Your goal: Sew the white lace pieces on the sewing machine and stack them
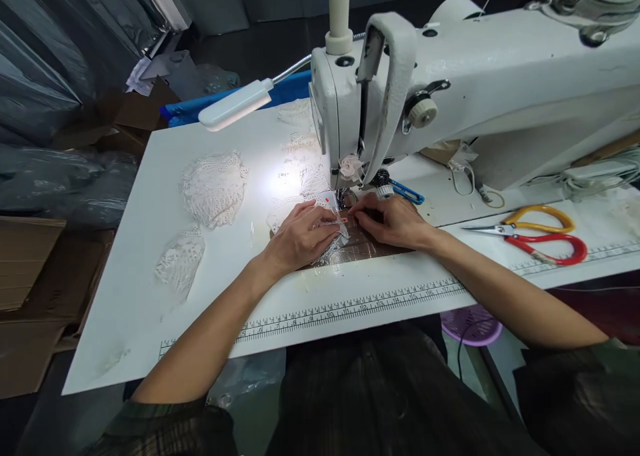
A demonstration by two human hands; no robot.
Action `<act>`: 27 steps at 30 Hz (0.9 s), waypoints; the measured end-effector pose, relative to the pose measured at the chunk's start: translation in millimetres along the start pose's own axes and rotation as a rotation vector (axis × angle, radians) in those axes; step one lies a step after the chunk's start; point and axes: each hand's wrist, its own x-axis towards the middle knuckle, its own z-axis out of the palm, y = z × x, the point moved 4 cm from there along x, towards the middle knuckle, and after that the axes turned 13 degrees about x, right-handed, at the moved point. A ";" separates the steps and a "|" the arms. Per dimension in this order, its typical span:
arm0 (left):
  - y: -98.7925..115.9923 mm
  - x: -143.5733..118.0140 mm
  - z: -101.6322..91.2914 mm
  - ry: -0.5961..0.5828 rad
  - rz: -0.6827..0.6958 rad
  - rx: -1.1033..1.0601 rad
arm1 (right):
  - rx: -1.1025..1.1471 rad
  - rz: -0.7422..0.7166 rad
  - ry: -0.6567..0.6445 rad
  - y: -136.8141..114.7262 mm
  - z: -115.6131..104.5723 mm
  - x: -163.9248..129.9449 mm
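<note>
- Left hand (300,237): palm down, fingers spread flat and pressing on a white lace piece (327,233); forearm runs in from the table's near-left edge, wrist straight.
- Right hand (390,221): palm down, fingers drawn together with tips pinning the same lace piece just before the presser foot (345,196); forearm comes in from the near-right edge.
- Lace piece, one under the hands: lies at the middle of the table, just inside the near edge, over a dark taped patch (370,246); its long axis seems to run from near-left toward the needle, though the hands hide much of it.
- Loose lace pieces, at least two on the left half: one rounded (214,188), one narrower (180,261) nearer the near-left corner; more lace (303,166) lies in the lamp glare, count unclear.
- Sewing machine (475,89), one: white, body running along the far-right edge.
- Lamp (235,105), one: white head on a flexible neck, over the far edge.
- Scissors (540,236), one pair: red and yellow handles, blades pointing left, on the right side.
- Printed ruler (350,307): along the near edge of the table (150,196).
</note>
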 end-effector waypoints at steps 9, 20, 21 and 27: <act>-0.6 -1.7 0.7 0.025 0.029 0.012 | -0.275 -0.301 -0.076 -3.0 13.3 -3.7; -1.1 -3.6 1.7 -0.019 0.108 0.076 | 0.105 -0.090 0.069 4.4 0.9 -5.7; -1.0 -3.9 2.2 -0.015 0.103 0.075 | 0.154 -0.064 0.086 5.9 -1.2 -6.1; -0.1 -4.5 3.0 0.019 0.082 0.030 | 0.118 -0.167 0.165 4.7 0.4 -9.7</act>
